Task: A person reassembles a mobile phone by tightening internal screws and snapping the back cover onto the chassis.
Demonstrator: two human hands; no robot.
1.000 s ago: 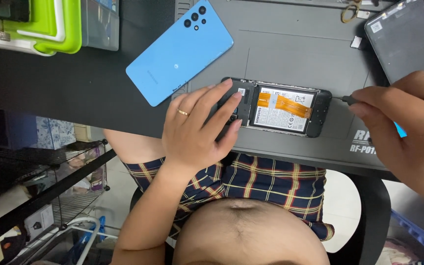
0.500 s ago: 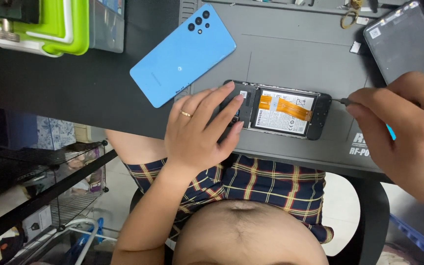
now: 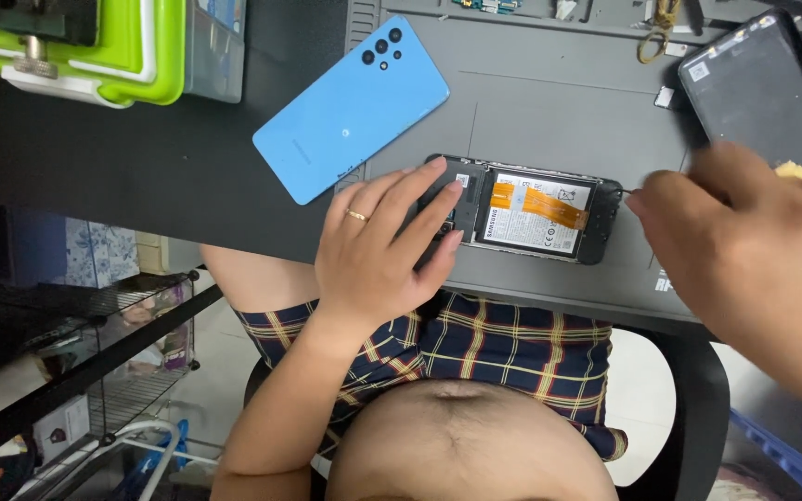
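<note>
An opened phone (image 3: 536, 211) lies on a grey work mat (image 3: 549, 111), showing its battery and an orange flex cable. My left hand (image 3: 378, 250), with a ring on one finger, presses down on the phone's left end. My right hand (image 3: 744, 255) holds a thin metal tool (image 3: 631, 192) whose tip touches the phone's right end. The phone's blue back cover (image 3: 353, 107) lies face down to the upper left. A dark screen panel (image 3: 761, 93) rests at the upper right, partly behind my right hand.
A green and white holder (image 3: 95, 46) stands at the top left on the black table (image 3: 141, 167). A small ring-shaped part (image 3: 653, 44) and small parts lie along the mat's far edge. Below the table are a wire shelf (image 3: 113, 371) and a chair.
My right hand has slid slightly left, closer to the phone's right end. The left hand stays pressed on the phone.
</note>
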